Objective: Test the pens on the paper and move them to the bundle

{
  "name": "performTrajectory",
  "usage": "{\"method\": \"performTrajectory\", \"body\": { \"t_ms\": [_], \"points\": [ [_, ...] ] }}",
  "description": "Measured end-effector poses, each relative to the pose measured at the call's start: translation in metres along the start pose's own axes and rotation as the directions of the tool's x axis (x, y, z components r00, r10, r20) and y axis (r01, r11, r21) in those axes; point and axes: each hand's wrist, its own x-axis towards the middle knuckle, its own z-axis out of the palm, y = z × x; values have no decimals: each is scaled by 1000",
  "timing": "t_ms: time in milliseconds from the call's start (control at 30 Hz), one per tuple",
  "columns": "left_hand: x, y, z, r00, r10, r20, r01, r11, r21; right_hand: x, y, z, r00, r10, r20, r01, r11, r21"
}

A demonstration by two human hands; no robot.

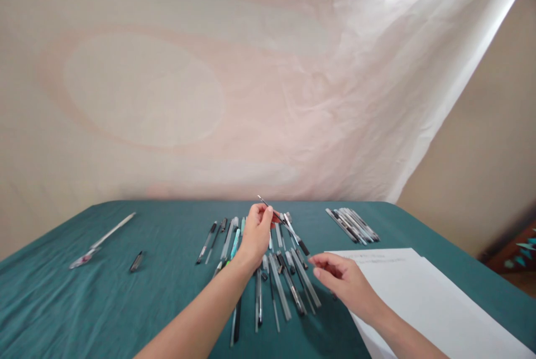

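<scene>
My left hand (258,230) is raised over the middle of the table, thumb and fingers pinched on a thin dark pen refill (263,200) whose pointed tip angles up to the left. Its lower end overlaps other pen parts, so its full length cannot be made out. Under and around this hand lie several loose pens, clear barrels, caps and refills (280,292), partly hidden by the forearm. My right hand (347,281) hovers low at the right side of these parts, near the paper. Its fingers are loosely curled, with a gap between thumb and index finger, and no object shows in them.
White paper sheets (431,297) lie at the right. Behind them several pens (353,225) form a neat row. On the left are a small dark cap (136,261) and a long white stick-like item (112,231) with a clear wrapper. Green cloth (167,292) covers the table.
</scene>
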Motion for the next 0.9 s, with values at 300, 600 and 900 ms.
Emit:
{"method": "performTrajectory", "body": {
  "t_ms": [300,600,900],
  "points": [
    [-8,9,9,993,-2,122,5,1000,-23,0,0,-1,1000,-29,2,29,999,-22],
    [-40,-3,29,927,-89,363,86,996,24,1,0,0,999,-17,-46,18,999,30],
    [-44,-11,31,915,-210,345,218,976,16,5,3,-4,1000,-9,-28,9,1000,5]
  ]
}}
